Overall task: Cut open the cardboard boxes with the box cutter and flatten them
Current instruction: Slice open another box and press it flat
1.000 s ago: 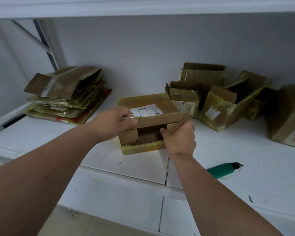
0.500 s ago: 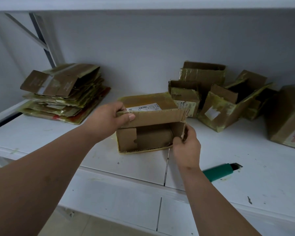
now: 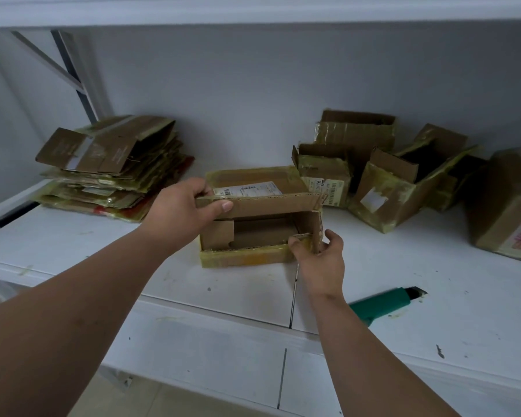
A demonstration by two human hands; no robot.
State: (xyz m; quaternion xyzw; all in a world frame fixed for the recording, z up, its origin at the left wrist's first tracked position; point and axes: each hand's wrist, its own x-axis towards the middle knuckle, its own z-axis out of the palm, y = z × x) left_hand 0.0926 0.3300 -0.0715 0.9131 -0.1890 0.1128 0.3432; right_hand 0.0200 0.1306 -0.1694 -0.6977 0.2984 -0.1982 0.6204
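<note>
A small cardboard box [image 3: 262, 203] with yellowed tape and a white label lies on its side on the white shelf [image 3: 433, 296], its open end facing me. My left hand [image 3: 184, 212] pinches the upper flap at the box's left corner. My right hand [image 3: 322, 257] grips the lower right corner, where the side flap meets the taped bottom flap. The green box cutter [image 3: 385, 305] lies on the shelf to the right of my right forearm, untouched.
A pile of flattened boxes [image 3: 109, 167] sits at the back left. Several unflattened taped boxes [image 3: 382, 176] crowd the back right, with a larger one [image 3: 509, 206] at the far right edge. Another white shelf board hangs overhead.
My right hand slid down from the upper flap to the lower right corner, and the front flaps swung open. My left hand stayed on the upper flap.
</note>
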